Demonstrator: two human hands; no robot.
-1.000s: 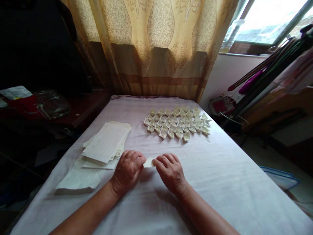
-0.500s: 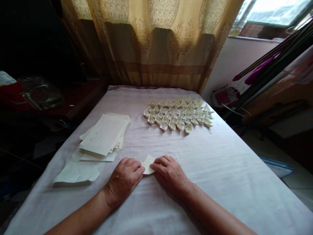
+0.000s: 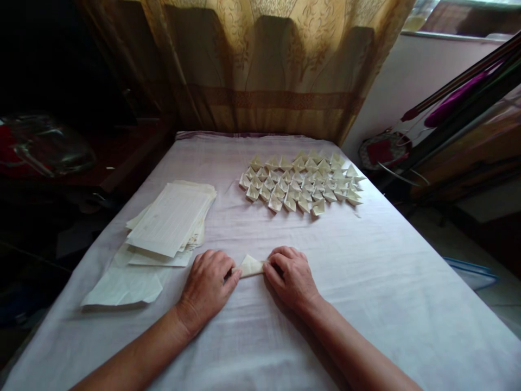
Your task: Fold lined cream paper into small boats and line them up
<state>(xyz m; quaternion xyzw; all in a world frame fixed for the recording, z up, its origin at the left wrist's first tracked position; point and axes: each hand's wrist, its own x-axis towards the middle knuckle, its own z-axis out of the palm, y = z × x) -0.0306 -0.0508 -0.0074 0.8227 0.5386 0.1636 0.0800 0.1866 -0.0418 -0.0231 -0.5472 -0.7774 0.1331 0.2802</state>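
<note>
A small folded piece of pale paper [image 3: 251, 265] lies on the white cloth-covered table [image 3: 366, 293] near its front. My left hand [image 3: 209, 285] pinches its left end and my right hand [image 3: 291, 277] pinches its right end, both with fingers curled down on it. Farther back, several small folded paper boats [image 3: 301, 184] lie in tight rows. A stack of lined paper sheets [image 3: 171, 220] rests to the left of my left hand.
A patterned tan curtain [image 3: 268, 65] hangs behind the table. Dark furniture with a clear glass vessel [image 3: 44, 149] stands at the left. At the right are leaning poles [image 3: 459, 92], a red round object [image 3: 380, 152] and a blue-rimmed tray [image 3: 472, 271] on the floor.
The paper between my hands has gone from a small flat piece to a wider, pulled-out triangular shape. My hands have moved slightly apart. The view has tipped downward.
</note>
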